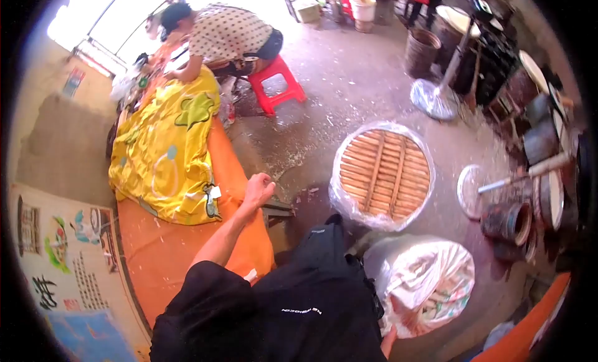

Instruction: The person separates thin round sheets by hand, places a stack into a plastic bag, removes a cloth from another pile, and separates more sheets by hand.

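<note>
My left hand (258, 190) is raised beside the edge of the orange-covered table (165, 262), fingers loosely curled with nothing visible in them. Past it on the table lies a crumpled yellow patterned cloth (165, 153). My right hand (389, 341) shows only in part at the bottom edge, against the lower side of a full white woven sack (430, 275). Whether its fingers grip the sack is hidden. In front of me on the floor stands a round plastic-wrapped container (430, 169) topped with a lid of wooden slats (386, 175).
A person in a dotted shirt (227, 35) leans over the table's far end, by a red stool (277, 85). Pots and buckets (423, 51) line the right side. A plastic-wrapped pole base (433, 100) and another long-handled tool (470, 191) stand on the floor.
</note>
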The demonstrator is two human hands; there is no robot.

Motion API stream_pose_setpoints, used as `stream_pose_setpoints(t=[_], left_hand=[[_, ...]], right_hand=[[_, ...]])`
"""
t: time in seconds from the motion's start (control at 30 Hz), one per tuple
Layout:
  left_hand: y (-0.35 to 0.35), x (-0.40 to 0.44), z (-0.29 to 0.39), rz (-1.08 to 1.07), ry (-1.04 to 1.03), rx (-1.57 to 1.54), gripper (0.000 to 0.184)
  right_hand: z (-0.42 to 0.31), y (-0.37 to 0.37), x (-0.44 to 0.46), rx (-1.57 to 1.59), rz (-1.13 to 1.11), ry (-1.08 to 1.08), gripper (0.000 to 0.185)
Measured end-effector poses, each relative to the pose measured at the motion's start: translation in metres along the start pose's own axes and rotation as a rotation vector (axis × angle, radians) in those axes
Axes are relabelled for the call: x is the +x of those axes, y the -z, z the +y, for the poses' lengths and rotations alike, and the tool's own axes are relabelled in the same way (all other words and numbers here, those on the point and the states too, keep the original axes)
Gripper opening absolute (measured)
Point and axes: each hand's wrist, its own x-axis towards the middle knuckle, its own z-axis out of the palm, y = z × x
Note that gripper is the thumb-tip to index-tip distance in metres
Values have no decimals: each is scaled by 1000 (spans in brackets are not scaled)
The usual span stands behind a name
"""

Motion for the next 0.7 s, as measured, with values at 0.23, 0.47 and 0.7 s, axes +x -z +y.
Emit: stream_pose_setpoints(t=[0.23,0.47,0.7], left_hand=[[79,51,-84,434,-65,252,36],[111,58,-138,597,89,408,51],[101,61,-158,670,142,371,46]], right_hand=[[-31,-114,26,-311,132,60,31],[-63,-219,37,-827,354,265,29],[-98,-219,46,-1276,596,598,27]])
